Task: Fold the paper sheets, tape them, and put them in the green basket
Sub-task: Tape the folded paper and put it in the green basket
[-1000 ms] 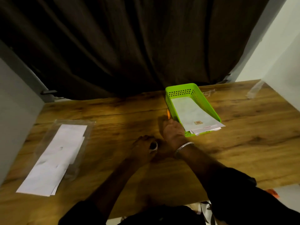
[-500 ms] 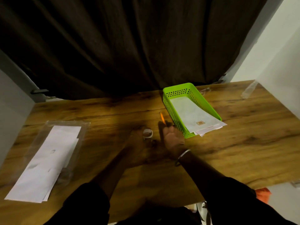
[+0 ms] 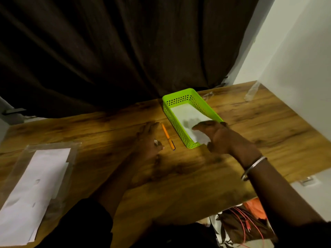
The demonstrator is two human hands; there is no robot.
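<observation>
Folded paper (image 3: 184, 111), white and matte, lies flat inside the green basket (image 3: 172, 120), a rectangular plastic tray with perforated walls at the far middle of the wood-grain table (image 3: 197, 176). Right hand (image 3: 220, 138), blurred, hangs over the basket's near end, thumb out and fingers loosely relaxed; contact with the paper cannot be told. Left hand (image 3: 148, 138) lies flat with fingers straight, a small tape roll (image 3: 156, 142) against its thumb side. Slim orange pen (image 3: 167, 136) lies between hand and basket. Unfolded sheets (image 3: 35, 185) rest on clear plastic at left.
</observation>
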